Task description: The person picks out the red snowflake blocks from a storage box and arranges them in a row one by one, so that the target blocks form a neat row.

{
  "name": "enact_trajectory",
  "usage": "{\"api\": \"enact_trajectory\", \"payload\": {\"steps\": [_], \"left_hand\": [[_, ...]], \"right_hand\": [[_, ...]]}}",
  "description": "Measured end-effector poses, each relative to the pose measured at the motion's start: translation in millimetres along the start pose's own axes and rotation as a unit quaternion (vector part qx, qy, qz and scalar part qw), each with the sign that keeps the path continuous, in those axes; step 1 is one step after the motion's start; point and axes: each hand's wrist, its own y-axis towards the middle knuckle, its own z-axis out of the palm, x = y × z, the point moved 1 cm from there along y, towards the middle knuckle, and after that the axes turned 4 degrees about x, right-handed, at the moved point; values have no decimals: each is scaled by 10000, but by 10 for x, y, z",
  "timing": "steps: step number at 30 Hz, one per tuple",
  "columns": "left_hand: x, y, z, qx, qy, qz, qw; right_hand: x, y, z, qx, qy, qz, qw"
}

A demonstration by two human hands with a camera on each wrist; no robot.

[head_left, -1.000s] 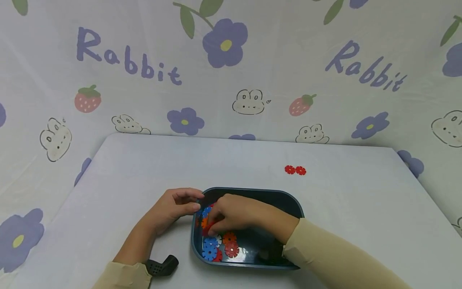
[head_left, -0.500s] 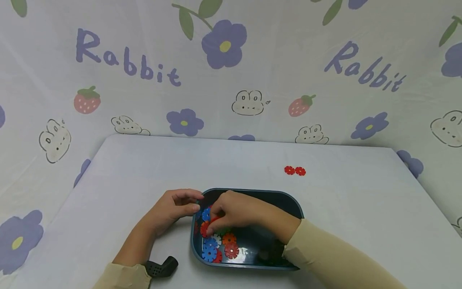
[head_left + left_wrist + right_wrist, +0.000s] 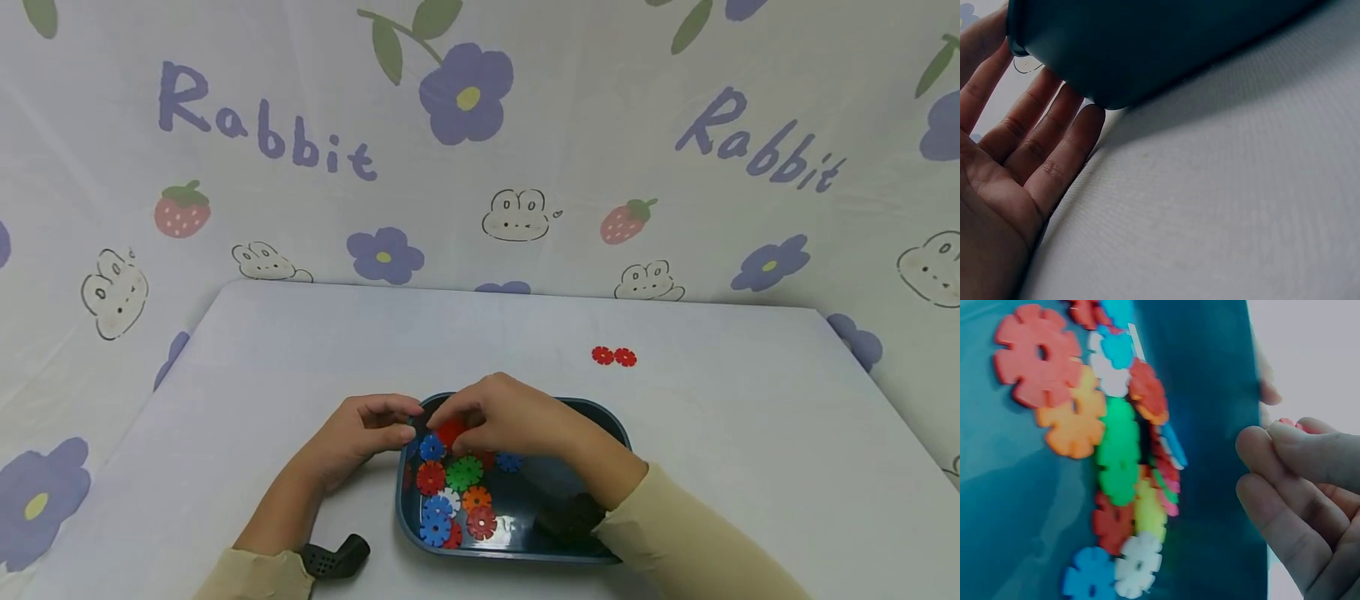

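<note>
A dark teal tray (image 3: 517, 557) holds several flower-shaped plastic discs in different colours. Above its back left part, my right hand (image 3: 517, 421) pinches a red flower-shaped disc (image 3: 451, 432) between thumb and fingers. Only a sliver of red disc (image 3: 1287, 422) shows behind the thumb in the right wrist view. My left hand (image 3: 366, 435) is at the tray's left back corner, its relaxed fingers (image 3: 1047, 169) touching the outer wall. Under the right hand lie a green disc (image 3: 465, 473), a blue disc (image 3: 432, 447) and another red disc (image 3: 431, 477).
Two red discs (image 3: 613, 357) lie side by side on the white table (image 3: 300, 350) behind the tray. A black device (image 3: 337, 557) sits by the left cuff. Behind the table hangs a printed cloth (image 3: 570, 125).
My right hand has lifted and moved back from among the discs with the red one, uncovering the green disc and others. My left hand has stayed in place.
</note>
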Motion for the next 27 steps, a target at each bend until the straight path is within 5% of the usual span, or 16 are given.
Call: {"api": "enact_trajectory", "payload": {"steps": [15, 27], "left_hand": [[15, 3, 10, 85, -254, 44, 9996], [41, 3, -1, -23, -46, 63, 10000]], "right_hand": [[130, -257, -173, -1010, 345, -276, 9939], [98, -679, -525, -2368, 225, -529, 9699]]}}
